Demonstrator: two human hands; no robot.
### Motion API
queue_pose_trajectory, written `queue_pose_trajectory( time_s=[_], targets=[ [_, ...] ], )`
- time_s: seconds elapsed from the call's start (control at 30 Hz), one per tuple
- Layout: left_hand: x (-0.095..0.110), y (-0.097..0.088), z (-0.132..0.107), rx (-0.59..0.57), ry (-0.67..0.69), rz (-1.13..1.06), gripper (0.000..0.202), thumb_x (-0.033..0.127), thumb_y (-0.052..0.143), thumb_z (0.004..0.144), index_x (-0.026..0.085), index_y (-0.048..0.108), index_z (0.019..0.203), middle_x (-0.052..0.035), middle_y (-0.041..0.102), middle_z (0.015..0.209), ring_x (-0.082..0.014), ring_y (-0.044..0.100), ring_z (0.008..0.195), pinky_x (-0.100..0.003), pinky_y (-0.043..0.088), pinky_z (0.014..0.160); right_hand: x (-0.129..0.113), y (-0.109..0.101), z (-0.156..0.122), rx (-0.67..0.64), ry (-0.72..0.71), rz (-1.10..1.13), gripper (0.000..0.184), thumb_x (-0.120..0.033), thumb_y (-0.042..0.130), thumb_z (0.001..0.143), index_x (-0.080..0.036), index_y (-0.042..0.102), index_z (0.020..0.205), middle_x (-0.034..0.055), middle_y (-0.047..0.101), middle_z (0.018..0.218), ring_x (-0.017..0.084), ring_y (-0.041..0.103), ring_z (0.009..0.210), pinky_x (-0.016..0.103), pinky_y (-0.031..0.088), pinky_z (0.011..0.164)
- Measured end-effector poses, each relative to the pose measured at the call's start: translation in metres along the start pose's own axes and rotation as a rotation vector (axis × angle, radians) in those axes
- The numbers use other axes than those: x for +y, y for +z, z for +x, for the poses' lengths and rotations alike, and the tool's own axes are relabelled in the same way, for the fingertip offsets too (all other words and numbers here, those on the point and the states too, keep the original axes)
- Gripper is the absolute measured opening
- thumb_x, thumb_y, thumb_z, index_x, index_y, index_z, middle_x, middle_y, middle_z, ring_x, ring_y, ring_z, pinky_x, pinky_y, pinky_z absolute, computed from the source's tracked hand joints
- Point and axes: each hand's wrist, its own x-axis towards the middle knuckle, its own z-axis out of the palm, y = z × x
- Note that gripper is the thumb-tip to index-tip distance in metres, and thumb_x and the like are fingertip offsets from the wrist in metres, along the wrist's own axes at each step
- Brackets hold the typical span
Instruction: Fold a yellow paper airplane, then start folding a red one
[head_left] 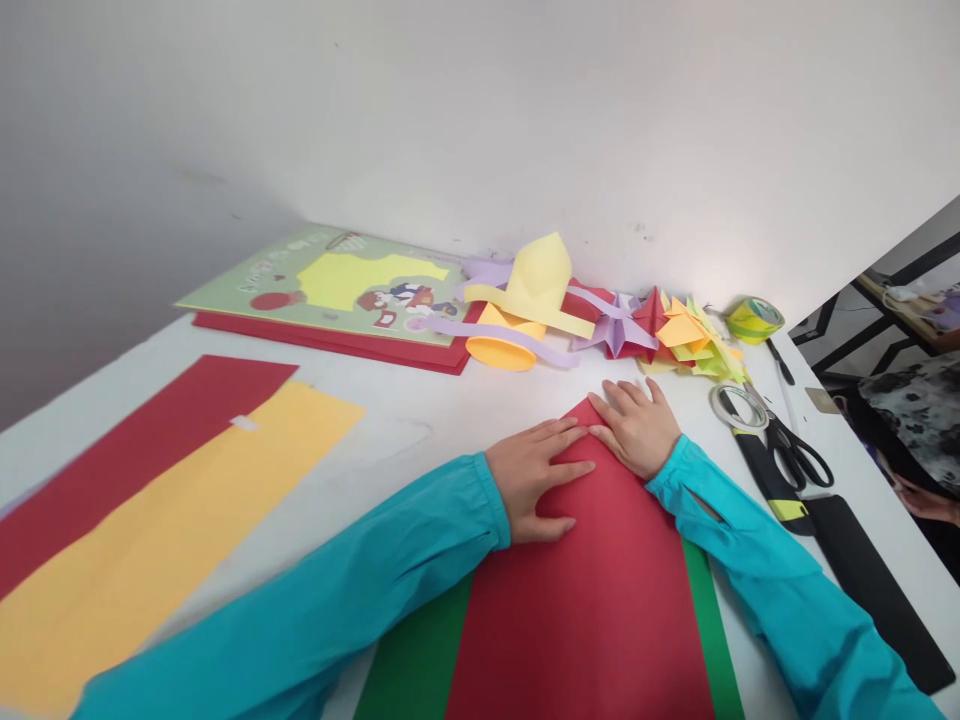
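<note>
On the red sheet (585,600), the pointed far end looks folded and the near part unfolded, left hand (531,482) and right hand (636,430) spread on it.

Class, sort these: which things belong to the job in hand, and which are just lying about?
Probably in the job: red paper, pressed by left hand and right hand; green paper beneath it.

Likely lying about: orange sheet; scissors; tape roll; printed board.
</note>
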Motion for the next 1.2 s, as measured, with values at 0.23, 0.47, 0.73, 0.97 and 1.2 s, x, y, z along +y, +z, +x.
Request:
queue_pose_trajectory(
  time_s=[0.23,0.47,0.73,0.97,1.2],
  targets=[
    [0.001,0.001,0.0,0.003,-0.007,0.012,0.064,0.049,0.064,0.074,0.018,0.055,0.128,-0.0187,0.037,0.147,-0.038,0.03,0.137,-0.054,0.031,0.109,0.001,-0.001,-0.007,0.029,-0.029,-0.042,0.049,-0.044,0.034,0.098,-0.017,0.05,0.134,0.0148,0.052,0.136,0.034,0.046,0.122,0.061,0.023,0.105],
    [0.0,0.001,0.0,0.004,-0.006,0.015,0.062,0.049,0.063,0.074,0.018,0.055,0.127,-0.0182,0.037,0.147,-0.0382,0.031,0.137,-0.055,0.031,0.109,-0.001,-0.004,-0.007,0.038,-0.02,-0.03,0.045,-0.042,0.035,0.098,-0.018,0.053,0.132,0.013,0.054,0.135,0.033,0.048,0.12,0.06,0.022,0.106],
    [0.0,0.001,0.0,0.006,0.006,0.01,0.063,0.049,0.064,0.074,0.018,0.055,0.128,-0.0199,0.037,0.146,-0.0392,0.032,0.136,-0.055,0.031,0.108,-0.002,-0.003,0.001,0.026,-0.003,-0.01,0.047,-0.044,0.03,0.098,-0.018,0.053,0.131,0.0113,0.051,0.139,0.031,0.047,0.121,0.059,0.024,0.105],
    [0.001,0.0,0.001,0.0,-0.002,0.015,0.063,0.049,0.064,0.074,0.017,0.055,0.128,-0.0201,0.037,0.146,-0.0398,0.032,0.135,-0.056,0.032,0.107,-0.003,-0.008,0.002,0.033,-0.029,-0.047,0.048,-0.044,0.032,0.098,-0.017,0.054,0.13,0.0129,0.052,0.137,0.032,0.049,0.117,0.06,0.022,0.106],
    [0.001,0.002,0.0,0.012,-0.013,0.02,0.064,0.049,0.065,0.072,0.019,0.055,0.128,-0.0176,0.038,0.147,-0.0378,0.031,0.137,-0.053,0.031,0.109,0.001,-0.005,-0.009,0.034,-0.049,-0.074,0.047,-0.043,0.034,0.098,-0.017,0.053,0.132,0.0124,0.053,0.136,0.033,0.05,0.116,0.061,0.023,0.105]
  ],
)
